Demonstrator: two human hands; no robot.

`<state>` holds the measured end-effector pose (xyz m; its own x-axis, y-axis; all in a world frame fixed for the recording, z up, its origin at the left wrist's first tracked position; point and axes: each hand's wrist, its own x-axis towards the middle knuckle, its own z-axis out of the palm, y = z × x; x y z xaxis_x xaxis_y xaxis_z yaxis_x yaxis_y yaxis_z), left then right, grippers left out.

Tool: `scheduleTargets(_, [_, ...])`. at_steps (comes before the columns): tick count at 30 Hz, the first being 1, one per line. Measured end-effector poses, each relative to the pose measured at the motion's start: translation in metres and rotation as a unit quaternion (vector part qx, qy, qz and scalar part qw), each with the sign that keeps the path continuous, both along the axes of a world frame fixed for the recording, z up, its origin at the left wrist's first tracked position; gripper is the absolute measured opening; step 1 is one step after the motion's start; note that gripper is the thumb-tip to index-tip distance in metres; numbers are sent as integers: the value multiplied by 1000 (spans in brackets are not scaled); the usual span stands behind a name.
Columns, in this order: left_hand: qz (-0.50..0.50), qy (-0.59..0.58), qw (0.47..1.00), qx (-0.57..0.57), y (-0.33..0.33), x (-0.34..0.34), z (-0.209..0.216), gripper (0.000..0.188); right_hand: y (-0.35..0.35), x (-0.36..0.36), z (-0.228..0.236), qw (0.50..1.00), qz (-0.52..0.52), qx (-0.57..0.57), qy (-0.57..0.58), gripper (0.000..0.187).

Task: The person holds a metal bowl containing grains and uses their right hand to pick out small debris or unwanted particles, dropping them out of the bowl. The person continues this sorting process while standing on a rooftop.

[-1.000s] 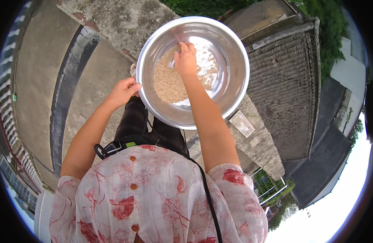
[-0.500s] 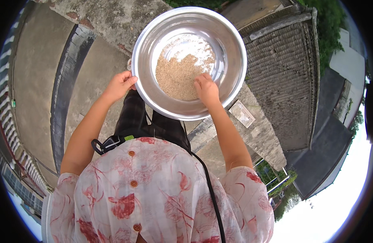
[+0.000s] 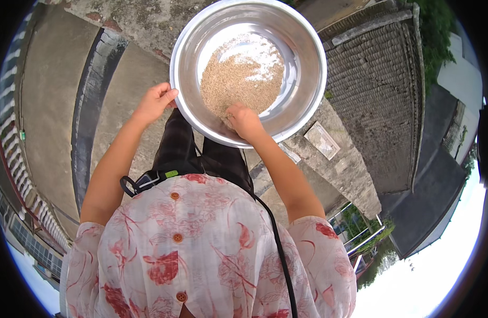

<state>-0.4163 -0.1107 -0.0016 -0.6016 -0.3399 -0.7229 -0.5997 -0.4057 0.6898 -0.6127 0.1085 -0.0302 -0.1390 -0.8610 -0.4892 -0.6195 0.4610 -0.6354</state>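
Note:
A wide stainless steel basin [image 3: 302, 100] is held out in front of me, its rim cut by the top of the picture. Tan grain [image 3: 238, 79] lies over its bottom, thinner on the far right where bare shiny metal shows through. My left hand [image 3: 155, 102] grips the basin's left rim, thumb on top and the other fingers mostly hidden beneath. My right hand [image 3: 244, 123] is inside, at the near edge of the grain, with fingers curled together and down in it. Whatever those fingers enclose is hidden; they are in contact with the grain.
Beyond the basin runs a rough concrete ledge [image 3: 143, 24]. A tiled roof [image 3: 376, 95] slopes down at the right, past a small framed panel [image 3: 322, 140] on the ledge. Paved ground [image 3: 53, 79] with a dark strip lies at left; a black cable [image 3: 278, 238] hangs down my shirt.
My right hand has moved left and nearer through the grain, its fingers more curled. Grain now spreads further right across the bottom. The basin sits slightly higher in view; my left hand keeps its grip.

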Motion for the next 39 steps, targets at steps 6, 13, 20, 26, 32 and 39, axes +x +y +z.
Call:
scheduleTargets(6, [-8,1,999,-31,1,1,0,27,20,-45,42,985,-157,71,-17,17])
scheduleTargets(13, [-15,-17,999,-34,1,-3,7,29,35,-46,29,988,-145,-38,42,16])
scheduleTargets(20, [7,-8,999,-38,4,-4,9,27,34,-71,18,949,-168,-132,232,22])
scheduleTargets(26, [2,-12,1000,-28,3,-1,4,29,23,-65,20,960,-240,0,147,3])
scheduleTargets(32, [-1,-13,1000,-20,2,-2,6,31,7,-39,3,972,-193,-14,130,6])
scheduleTargets(39, [19,-3,999,-31,3,-3,8,27,-21,2,-11,986,-138,-46,85,9])
